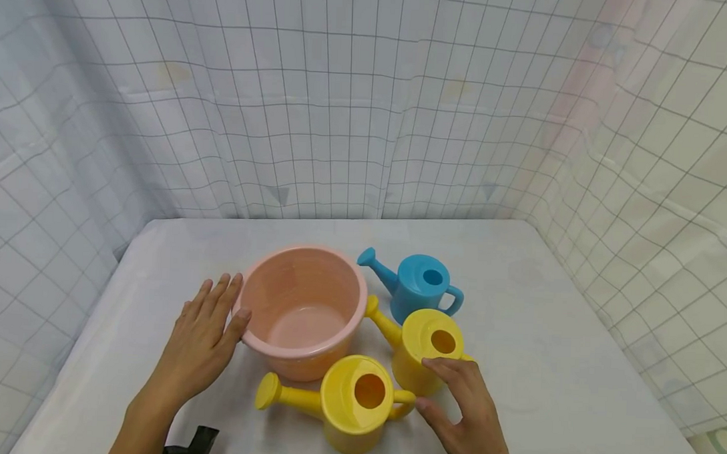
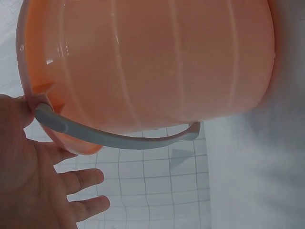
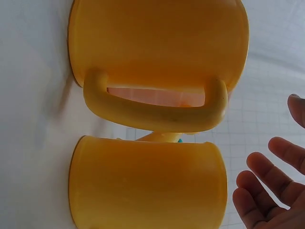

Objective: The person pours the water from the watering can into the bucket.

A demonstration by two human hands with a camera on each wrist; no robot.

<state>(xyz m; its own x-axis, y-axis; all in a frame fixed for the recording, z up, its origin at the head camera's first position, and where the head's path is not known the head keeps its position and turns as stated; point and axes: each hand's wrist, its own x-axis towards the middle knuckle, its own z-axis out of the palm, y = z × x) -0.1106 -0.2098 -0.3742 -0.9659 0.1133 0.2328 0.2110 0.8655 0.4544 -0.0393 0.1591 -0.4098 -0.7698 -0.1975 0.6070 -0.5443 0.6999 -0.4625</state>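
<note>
A pink bucket (image 1: 304, 368) stands on the white-covered table. My left hand (image 1: 198, 345) lies at its left rim with straight fingers, thumb over the edge. In the left wrist view the bucket's grey handle (image 2: 131, 141) hangs down along the outside wall. To the right of the bucket are two yellow watering cans: a nearer one (image 1: 347, 423) and one farther back (image 1: 408, 362). My right hand (image 1: 471, 418) hovers beside their handles, fingers loosely bent and holding nothing. The right wrist view shows its fingers apart from both cans. Behind them stands a blue watering can (image 1: 404, 302).
A black strap-like object (image 1: 192, 445) shows at the bottom edge beside my left forearm. White grid-patterned curtains (image 1: 356, 106) enclose the table (image 1: 563, 367) at the back and on both sides. Spouts of all the watering cans point left.
</note>
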